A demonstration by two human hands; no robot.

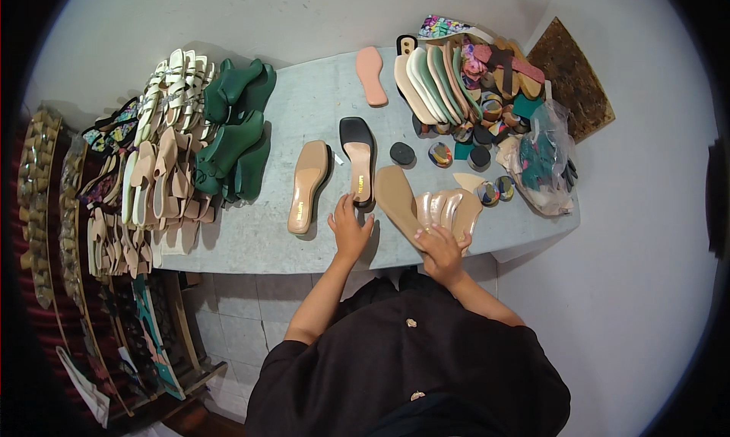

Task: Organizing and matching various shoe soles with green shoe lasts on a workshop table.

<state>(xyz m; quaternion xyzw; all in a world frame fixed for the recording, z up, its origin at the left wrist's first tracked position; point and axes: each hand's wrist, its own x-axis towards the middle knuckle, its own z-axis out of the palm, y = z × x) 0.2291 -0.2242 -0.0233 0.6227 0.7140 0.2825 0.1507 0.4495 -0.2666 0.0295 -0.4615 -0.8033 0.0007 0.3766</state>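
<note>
My right hand is closed on clear-strap sandals at the table's front edge. They have beige soles and transparent bands. The lower one's sole is partly hidden by the straps and my fingers. My left hand has its fingers apart, by the heel end of a black-edged shoe sole. Its fingertips meet that heel in the picture; whether they press on it I cannot tell. Left of it lies a tan sole with gold lettering at the heel. Between the two is a small white scrap.
Green shoes and stacked strappy sandals crowd the table's left end. A pink insole lies at the back. To the right stand a row of soles, several round heel pieces and a plastic bag.
</note>
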